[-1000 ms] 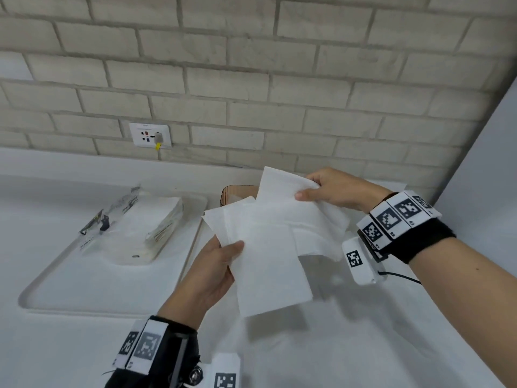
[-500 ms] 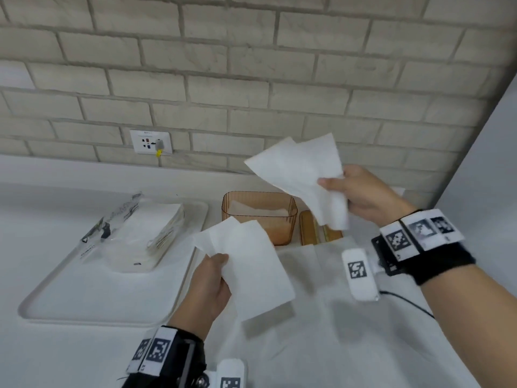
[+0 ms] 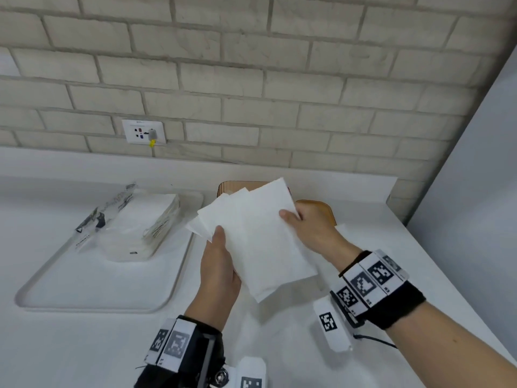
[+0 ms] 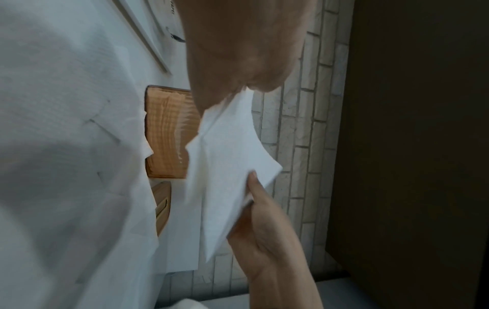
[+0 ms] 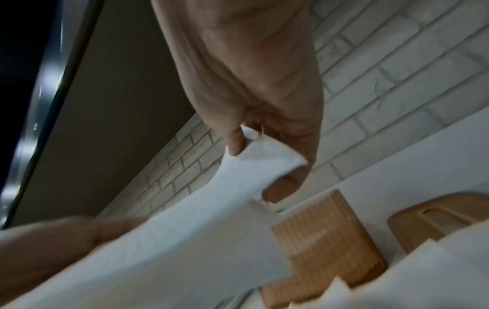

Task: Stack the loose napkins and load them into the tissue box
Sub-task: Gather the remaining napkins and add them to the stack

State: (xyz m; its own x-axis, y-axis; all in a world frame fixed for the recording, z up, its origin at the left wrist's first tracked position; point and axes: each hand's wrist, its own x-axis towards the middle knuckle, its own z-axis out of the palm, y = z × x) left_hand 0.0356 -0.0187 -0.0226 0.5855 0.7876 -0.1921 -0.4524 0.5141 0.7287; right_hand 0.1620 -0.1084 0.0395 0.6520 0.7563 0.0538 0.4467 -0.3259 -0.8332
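A fanned stack of white napkins [image 3: 260, 242] is held in the air above the counter by both hands. My left hand [image 3: 219, 264] grips the stack's near left edge, thumb on top. My right hand [image 3: 305, 225] pinches the top napkin at its right edge, thumb above and fingers beneath; the right wrist view shows this pinch on the napkin [image 5: 248, 173]. Behind the stack stands the amber ribbed tissue box [image 3: 237, 187], mostly hidden by the napkins, seen also in the left wrist view [image 4: 169, 133]. Its amber lid [image 3: 319, 208] lies just right of it. More loose napkins [image 4: 66, 146] lie on the counter below.
A white tray [image 3: 92, 287] at the left holds an opened plastic pack of napkins [image 3: 140, 228]. A brick wall with a power socket [image 3: 143, 131] runs along the back. A grey panel [image 3: 475, 191] borders the counter on the right.
My right hand has come down from its raised spot and laid its napkin onto the ones in my left hand. The napkins now cover the tissue box from the head view.
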